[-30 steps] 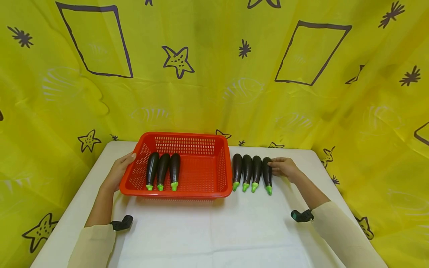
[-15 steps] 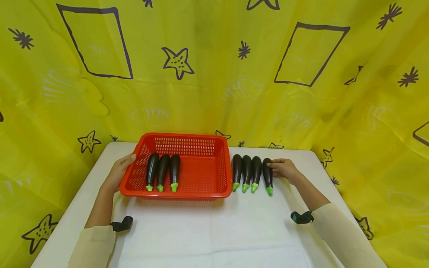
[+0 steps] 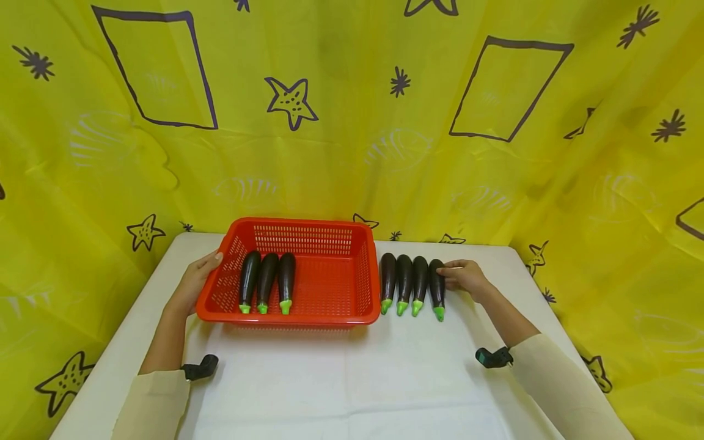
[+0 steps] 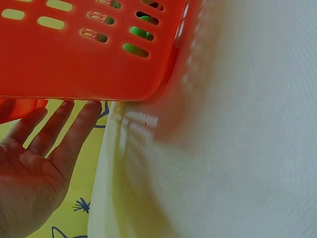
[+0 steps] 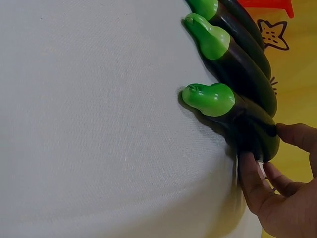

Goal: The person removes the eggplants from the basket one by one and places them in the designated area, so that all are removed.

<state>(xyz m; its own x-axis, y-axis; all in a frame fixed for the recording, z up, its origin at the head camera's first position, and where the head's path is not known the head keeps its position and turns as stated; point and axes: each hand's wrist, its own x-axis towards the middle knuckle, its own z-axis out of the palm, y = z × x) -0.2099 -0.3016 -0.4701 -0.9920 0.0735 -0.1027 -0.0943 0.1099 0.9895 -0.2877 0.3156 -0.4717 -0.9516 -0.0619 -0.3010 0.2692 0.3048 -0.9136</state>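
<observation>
My left hand (image 3: 196, 280) holds the left rim of a red plastic basket (image 3: 324, 318). In the left wrist view, the fingers (image 4: 74, 131) reach up against the basket's underside edge. Inside the basket, three dark eggplants with green stems lie side by side, among them a right-hand eggplant (image 3: 286, 275). To the basket's right, more eggplants line up on the table, the nearest being an eggplant (image 3: 388, 275) beside its wall. At the right end of this row, my right hand (image 3: 464, 278) pinches the last eggplant (image 3: 437, 287) near its rounded far end, stem toward me.
A white cloth (image 3: 341, 379) covers the table. Behind it and at both sides hangs a yellow curtain (image 3: 341, 165) printed with dark stars and frames. A black wrist device (image 3: 494, 357) sits at the right sleeve, and another black device (image 3: 200, 368) at the left.
My right hand and the last eggplant have shifted slightly left, bringing its stem nearer to the row. The left hand and basket have stayed in place.
</observation>
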